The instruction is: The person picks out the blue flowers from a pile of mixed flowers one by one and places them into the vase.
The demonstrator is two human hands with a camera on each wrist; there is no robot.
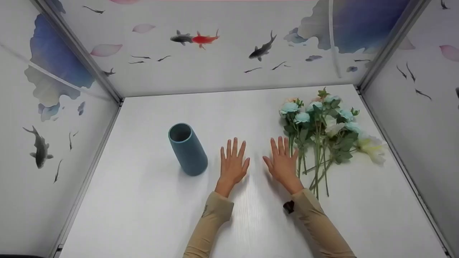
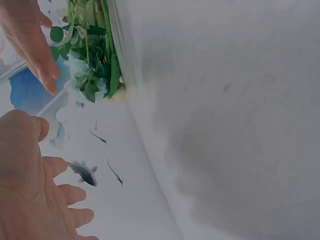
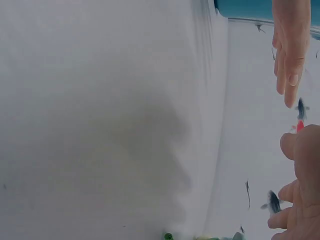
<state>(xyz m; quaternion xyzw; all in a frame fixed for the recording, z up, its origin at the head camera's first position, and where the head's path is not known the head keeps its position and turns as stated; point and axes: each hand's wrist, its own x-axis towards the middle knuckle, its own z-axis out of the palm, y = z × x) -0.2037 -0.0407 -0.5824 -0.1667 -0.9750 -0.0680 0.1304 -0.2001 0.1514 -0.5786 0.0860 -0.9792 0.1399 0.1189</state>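
Observation:
In the head view, a teal cylindrical vase [image 1: 189,152] stands on the white table, left of both hands. My left hand [image 1: 233,165] is held palm down over the table, fingers straight and spread, holding nothing. Several artificial flowers [image 1: 317,122] with pale blue, white and peach blooms lie at the right, their stems pointing toward me. Beside those stems, my right hand [image 1: 283,163] is also palm down with fingers extended and nothing in it. Its outer edge overlaps a few stems in the view; whether it touches them I cannot tell. The left wrist view shows the flowers [image 2: 90,65] beyond both hands.
The white tabletop [image 1: 143,211] is enclosed by a back wall [image 1: 222,71] and side walls printed with fish, petals and blue leaf shapes. Metal rails [image 1: 398,161] run along the table's sides. A dark band [image 1: 288,206] sits at the right wrist.

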